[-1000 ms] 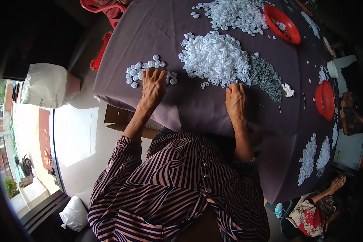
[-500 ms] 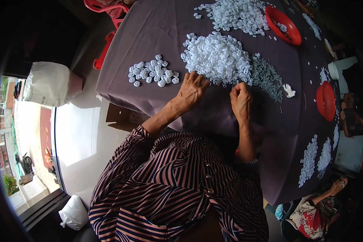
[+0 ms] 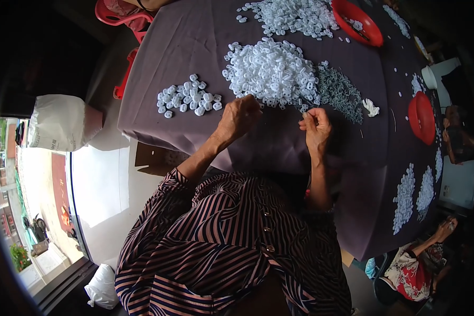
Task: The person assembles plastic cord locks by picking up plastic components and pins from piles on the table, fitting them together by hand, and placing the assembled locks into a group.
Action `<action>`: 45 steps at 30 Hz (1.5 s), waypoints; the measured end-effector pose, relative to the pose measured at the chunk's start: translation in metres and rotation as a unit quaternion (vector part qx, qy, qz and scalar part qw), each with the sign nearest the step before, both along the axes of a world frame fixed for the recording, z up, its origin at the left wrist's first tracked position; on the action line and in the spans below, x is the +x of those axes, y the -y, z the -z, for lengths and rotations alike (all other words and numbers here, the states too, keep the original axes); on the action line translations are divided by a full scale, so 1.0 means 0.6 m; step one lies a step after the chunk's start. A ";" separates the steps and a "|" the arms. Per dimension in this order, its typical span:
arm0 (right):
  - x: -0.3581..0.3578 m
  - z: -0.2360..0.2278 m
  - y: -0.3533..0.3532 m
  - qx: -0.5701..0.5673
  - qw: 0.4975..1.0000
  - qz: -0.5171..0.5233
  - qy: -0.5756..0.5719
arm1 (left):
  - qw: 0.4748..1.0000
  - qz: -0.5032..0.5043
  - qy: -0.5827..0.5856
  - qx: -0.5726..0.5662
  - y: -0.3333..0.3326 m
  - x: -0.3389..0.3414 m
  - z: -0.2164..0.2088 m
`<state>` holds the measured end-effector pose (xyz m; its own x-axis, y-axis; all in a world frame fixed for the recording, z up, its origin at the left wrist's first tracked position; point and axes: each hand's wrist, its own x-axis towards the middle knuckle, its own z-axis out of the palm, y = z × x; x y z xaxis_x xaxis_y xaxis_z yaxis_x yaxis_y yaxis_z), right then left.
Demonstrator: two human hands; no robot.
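My left hand (image 3: 240, 117) is curled at the near edge of a heap of small white plastic pieces (image 3: 271, 72), each with openings in it. Whatever its fingers hold is hidden. My right hand (image 3: 317, 127) pinches thumb against forefinger just in front of a spread of small grey pieces (image 3: 340, 94). Anything in that pinch is too small to name. The two hands are apart. To the left of my left hand lies a loose group of white pieces (image 3: 188, 97).
A dark cloth covers the table (image 3: 179, 47). Farther back are another white heap (image 3: 295, 18) and a red bowl (image 3: 371, 32). A crumpled white scrap (image 3: 371, 108) and a second red bowl (image 3: 422, 118) lie right. Another person's hand (image 3: 445, 229) shows at lower right.
My left hand has drawn back slightly from the heap and curled inward. My right hand has turned, its pinch now facing left. The whole view has shifted a little.
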<state>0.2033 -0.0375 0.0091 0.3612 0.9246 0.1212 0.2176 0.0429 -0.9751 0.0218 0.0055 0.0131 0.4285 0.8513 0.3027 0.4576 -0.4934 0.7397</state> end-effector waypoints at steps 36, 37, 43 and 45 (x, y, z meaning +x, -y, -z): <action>-0.198 -0.015 0.059 0.091 0.988 -0.101 -0.073 | 0.781 0.010 0.464 -0.418 0.081 -0.080 0.003; -0.200 -0.015 0.059 0.098 0.988 -0.096 -0.071 | 0.780 0.010 0.465 -0.418 0.079 -0.081 0.005; -0.205 -0.015 0.055 0.111 0.989 -0.083 -0.044 | 0.782 0.015 0.473 -0.404 0.076 -0.081 0.005; -0.204 -0.014 0.055 0.108 0.991 -0.078 -0.028 | 0.787 0.023 0.482 -0.384 0.076 -0.079 0.008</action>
<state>0.0811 -0.0705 0.0178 0.2282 0.9241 0.3064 0.1370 0.2811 -0.9499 -0.0256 -0.0403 0.0082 0.3496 0.9325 -0.0903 -0.5051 0.2688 0.8201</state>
